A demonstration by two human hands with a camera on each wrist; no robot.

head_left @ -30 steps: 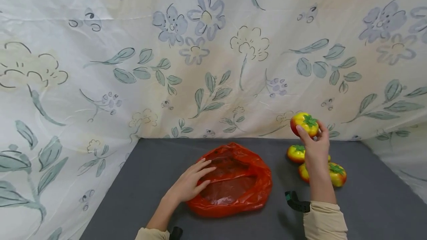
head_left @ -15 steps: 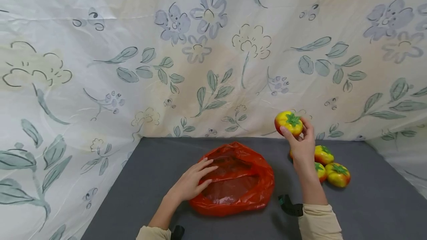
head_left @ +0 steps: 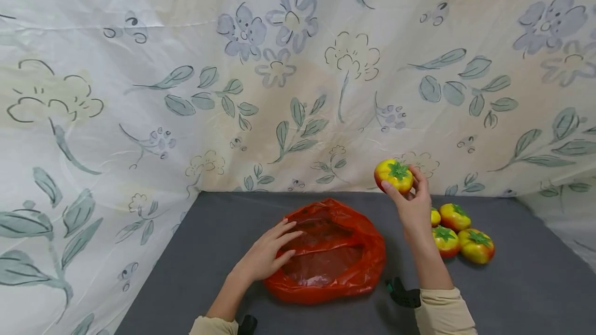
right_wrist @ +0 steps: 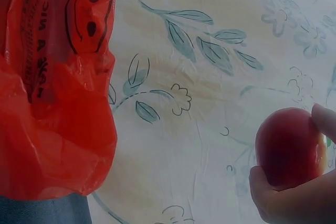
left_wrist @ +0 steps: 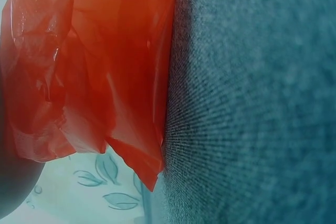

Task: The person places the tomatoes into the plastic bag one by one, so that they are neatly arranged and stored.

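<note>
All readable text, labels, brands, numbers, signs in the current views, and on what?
"A NICE D": red bag, right wrist view; sideways, cut off at the top edge.
Word before it: distorted by folds, not clearly readable.
Smiley face: printed sign, same bag.
Smaller print beside the lettering: too blurred.
No other readable text, brands or numbers.

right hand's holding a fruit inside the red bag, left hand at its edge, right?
No, the fruit isn't inside the red bag: the head view shows the right hand holding it up outside. The left hand is at the bag's edge.
</note>
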